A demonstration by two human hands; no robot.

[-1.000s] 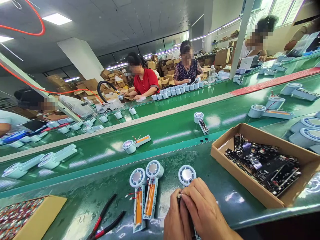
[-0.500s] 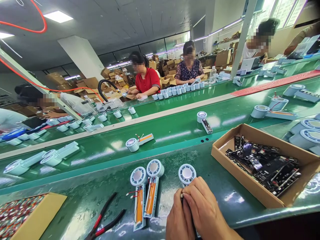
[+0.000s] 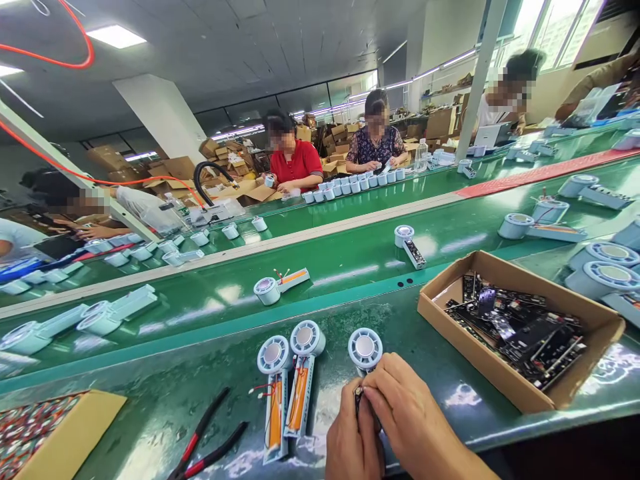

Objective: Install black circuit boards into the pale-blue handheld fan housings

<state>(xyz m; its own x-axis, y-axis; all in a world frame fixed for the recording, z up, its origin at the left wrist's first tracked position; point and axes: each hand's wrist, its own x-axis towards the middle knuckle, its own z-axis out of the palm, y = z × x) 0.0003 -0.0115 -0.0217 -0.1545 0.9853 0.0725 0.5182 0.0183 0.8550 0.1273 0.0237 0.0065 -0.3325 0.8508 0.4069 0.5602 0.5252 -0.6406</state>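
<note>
My left hand is closed around a small black circuit board, of which only the upper end shows. My right hand presses against it, thumb and forefinger pinched at that end; whether a plug or wire is between them is hidden. Just beyond my fingertips lies a light-blue handheld fan, its round head visible and its handle covered by my hands. Left of my hands, two more light-blue fans lie side by side, with open handles showing orange cells and thin red wires.
Red-and-black pliers lie at the front left, beside a cardboard box of wired parts. A cardboard box of black circuit boards stands at right. Behind runs a green conveyor carrying fan bodies. Several people sit across it.
Both hands have shifted slightly left, still together, and the board's end shows more between the fingers. The view has moved a little. Across the belt, the co-workers' hands have moved.
</note>
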